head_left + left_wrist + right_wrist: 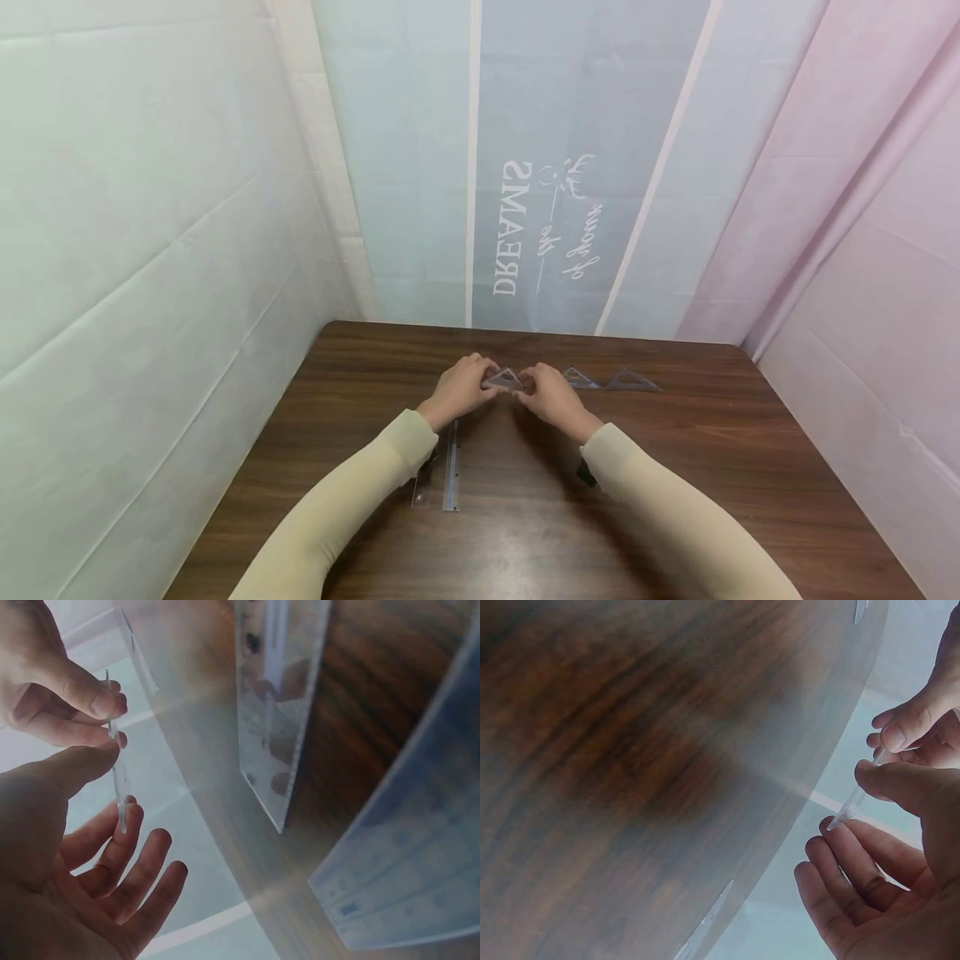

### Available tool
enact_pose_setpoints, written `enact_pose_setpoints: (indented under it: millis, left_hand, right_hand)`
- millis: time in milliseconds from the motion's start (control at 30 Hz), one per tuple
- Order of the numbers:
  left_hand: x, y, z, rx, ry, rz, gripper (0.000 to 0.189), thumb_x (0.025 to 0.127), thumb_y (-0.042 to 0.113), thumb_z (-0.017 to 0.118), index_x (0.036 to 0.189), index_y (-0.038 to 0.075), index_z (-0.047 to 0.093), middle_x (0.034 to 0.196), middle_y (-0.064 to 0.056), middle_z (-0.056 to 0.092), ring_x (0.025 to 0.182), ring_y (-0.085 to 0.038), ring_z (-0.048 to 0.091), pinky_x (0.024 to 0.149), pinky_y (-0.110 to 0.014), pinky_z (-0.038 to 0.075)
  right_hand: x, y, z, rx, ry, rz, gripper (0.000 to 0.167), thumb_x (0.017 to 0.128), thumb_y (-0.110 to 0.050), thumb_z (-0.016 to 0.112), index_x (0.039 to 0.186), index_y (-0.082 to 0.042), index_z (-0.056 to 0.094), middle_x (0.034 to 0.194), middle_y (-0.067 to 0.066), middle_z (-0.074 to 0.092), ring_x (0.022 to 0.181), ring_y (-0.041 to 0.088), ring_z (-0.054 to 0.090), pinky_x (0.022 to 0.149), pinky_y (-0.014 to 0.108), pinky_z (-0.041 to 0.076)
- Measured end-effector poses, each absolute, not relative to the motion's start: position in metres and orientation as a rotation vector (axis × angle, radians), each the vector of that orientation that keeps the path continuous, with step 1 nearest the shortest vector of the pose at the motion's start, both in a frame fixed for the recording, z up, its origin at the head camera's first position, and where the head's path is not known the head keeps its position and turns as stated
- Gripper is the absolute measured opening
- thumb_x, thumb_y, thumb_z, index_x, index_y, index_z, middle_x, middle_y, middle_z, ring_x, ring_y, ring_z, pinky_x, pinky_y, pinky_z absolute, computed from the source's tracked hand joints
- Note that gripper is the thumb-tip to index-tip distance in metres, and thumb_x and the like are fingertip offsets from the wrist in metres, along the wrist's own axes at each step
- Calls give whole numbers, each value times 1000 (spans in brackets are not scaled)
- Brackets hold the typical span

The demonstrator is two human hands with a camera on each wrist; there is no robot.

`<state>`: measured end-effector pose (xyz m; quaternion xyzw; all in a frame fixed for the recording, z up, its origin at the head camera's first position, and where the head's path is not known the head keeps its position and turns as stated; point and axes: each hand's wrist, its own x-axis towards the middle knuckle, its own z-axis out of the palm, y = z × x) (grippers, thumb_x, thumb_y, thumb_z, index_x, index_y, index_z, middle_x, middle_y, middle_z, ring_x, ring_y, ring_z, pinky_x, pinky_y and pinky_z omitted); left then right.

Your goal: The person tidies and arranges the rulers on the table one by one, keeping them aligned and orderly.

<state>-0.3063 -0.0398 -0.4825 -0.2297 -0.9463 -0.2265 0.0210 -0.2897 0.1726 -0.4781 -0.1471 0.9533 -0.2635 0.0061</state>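
In the head view, a small clear plastic set square [505, 381] is held up between both hands near the far side of the table. My left hand [461, 387] pinches its left corner between thumb and fingers, and my right hand [553, 398] pinches the right corner. Both wrist views show the set square [120, 780] almost edge-on, as a thin strip. Just right of the right hand, a second clear set square [579, 379] lies on the table, partly covered by that hand. Beyond it lies a third set square [633, 382].
Below the left forearm, a clear straight ruler [452, 479] lies lengthwise on the brown wooden table [517, 517]. Beside it is another clear ruler [422, 492], partly hidden by the sleeve. A printed curtain [420, 167] hangs behind the table's far edge, with pale cloth at both sides.
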Motion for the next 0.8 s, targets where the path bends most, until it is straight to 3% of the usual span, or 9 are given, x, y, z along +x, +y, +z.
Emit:
enact_pose_setpoints:
  millis: [333,800]
  left_hand:
    - [-298,-46,-483,-798,-2889,-676,38,99,37,81,128,14,74,113,-2,69,100,-18,62,86,-36,55]
    - [-271,-52,-484,-876,-2853,-683,40,97,38,83,127,14,75,111,-1,71,95,-14,60,78,-31,52]
  right_hand:
    - [-273,176,-476,-501,2990,-870,32,95,-18,85,121,-1,76,107,6,69,96,21,69,83,40,61]
    - [-246,177,-477,-523,3014,-809,31,93,-20,87,119,-6,76,103,2,68,92,18,65,78,40,58]
